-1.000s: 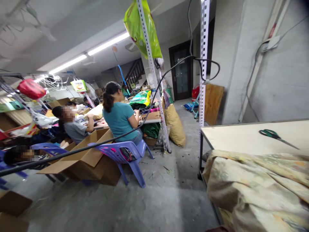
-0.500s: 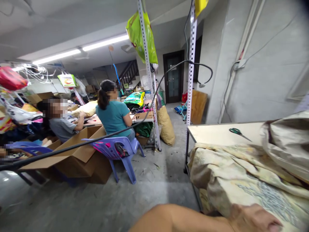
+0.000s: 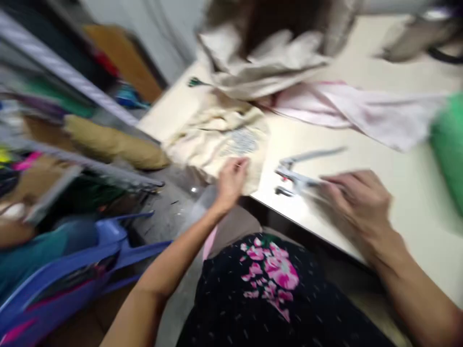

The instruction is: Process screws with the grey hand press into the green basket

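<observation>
On the white table, my right hand [image 3: 361, 205] has its fingers closed around one handle of a grey metal plier-like tool [image 3: 294, 178]. The tool's other handle slants away, spread apart from the first. My left hand [image 3: 231, 180] is closed in a pinch at the near edge of a crumpled cream cloth [image 3: 206, 130]. Whatever its fingertips hold is too small and blurred to make out. Just beyond that hand, a heap of small grey pieces [image 3: 244, 140] lies on the cloth.
Behind the cloth stands an open pale sack [image 3: 231, 72], with green-handled scissors [image 3: 197, 82] to its left. A pinkish-white cloth [image 3: 347, 108] stretches rightward to a green bundle [image 3: 448, 149]. At left are a blue plastic chair [image 3: 112, 241] and a seated person's teal sleeve [image 3: 47, 250].
The view has swung right and down from the room to the table. Both hands now show, and the right one holds the plier-like tool.
</observation>
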The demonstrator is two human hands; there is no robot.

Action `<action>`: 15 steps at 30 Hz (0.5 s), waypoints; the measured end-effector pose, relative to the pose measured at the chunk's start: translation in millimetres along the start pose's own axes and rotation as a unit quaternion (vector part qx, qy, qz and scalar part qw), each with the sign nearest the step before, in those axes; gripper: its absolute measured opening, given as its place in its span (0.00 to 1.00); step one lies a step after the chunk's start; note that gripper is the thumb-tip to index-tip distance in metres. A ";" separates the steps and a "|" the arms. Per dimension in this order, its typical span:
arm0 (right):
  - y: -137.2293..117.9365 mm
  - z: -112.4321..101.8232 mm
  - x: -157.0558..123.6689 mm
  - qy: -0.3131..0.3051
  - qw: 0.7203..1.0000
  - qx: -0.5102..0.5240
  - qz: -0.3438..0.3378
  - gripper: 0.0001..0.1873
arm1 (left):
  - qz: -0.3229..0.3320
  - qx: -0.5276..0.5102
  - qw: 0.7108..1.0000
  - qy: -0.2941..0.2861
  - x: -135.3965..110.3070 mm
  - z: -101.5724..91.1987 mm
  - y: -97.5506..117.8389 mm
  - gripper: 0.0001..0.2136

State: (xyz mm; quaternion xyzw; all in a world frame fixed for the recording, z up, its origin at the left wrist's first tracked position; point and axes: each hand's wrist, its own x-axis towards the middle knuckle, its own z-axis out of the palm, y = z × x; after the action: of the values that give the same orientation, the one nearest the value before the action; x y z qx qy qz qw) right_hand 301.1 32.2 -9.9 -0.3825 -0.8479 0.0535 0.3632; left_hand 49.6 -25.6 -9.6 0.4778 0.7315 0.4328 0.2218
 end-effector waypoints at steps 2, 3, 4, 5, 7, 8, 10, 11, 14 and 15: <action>8.4 -14.3 -20.6 -0.028 0.999 -0.012 0.027 0.11 | -0.016 -0.047 0.997 -0.056 9.7 -3.5 12.9 0.08; 11.5 -15.9 -23.6 -0.042 0.998 -0.010 0.041 0.12 | -0.024 -0.052 0.995 -0.079 10.8 -4.9 19.9 0.09; 14.1 -15.2 -23.8 -0.063 0.997 -0.005 0.053 0.13 | -0.034 -0.053 0.993 -0.101 9.4 -6.1 26.9 0.10; 16.1 -13.3 -22.4 -0.084 0.995 0.000 0.061 0.15 | -0.045 -0.050 0.990 -0.123 6.1 -6.9 33.5 0.10; 16.9 -9.2 -18.6 -0.122 0.991 0.012 0.062 0.18 | -0.066 -0.032 0.984 -0.161 -2.2 -5.5 43.7 0.11; 15.8 -7.7 -17.2 -0.136 0.989 0.015 0.058 0.19 | -0.074 -0.021 0.982 -0.175 -5.3 -2.9 46.6 0.11; 12.6 -6.4 -16.0 -0.156 0.986 0.016 0.056 0.20 | -0.088 -0.010 0.976 -0.197 -6.7 5.3 48.1 0.11; 11.3 -6.3 -16.1 -0.159 0.985 0.012 0.058 0.20 | -0.097 -0.012 0.973 -0.209 -5.2 10.0 47.2 0.11; 10.6 -6.0 -17.6 -0.164 0.984 -0.002 0.067 0.20 | -0.136 -0.044 0.957 -0.251 3.0 22.8 42.2 0.11; 11.1 -5.7 -18.2 -0.166 0.984 -0.005 0.067 0.20 | -0.149 -0.053 0.953 -0.258 5.5 25.9 40.9 0.11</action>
State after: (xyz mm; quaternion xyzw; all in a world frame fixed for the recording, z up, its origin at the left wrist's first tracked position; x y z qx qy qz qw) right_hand 319.8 26.4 -20.3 -0.4263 -0.8691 0.1361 0.2109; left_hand 87.0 -2.9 11.8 0.4466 0.6879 0.2948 0.4903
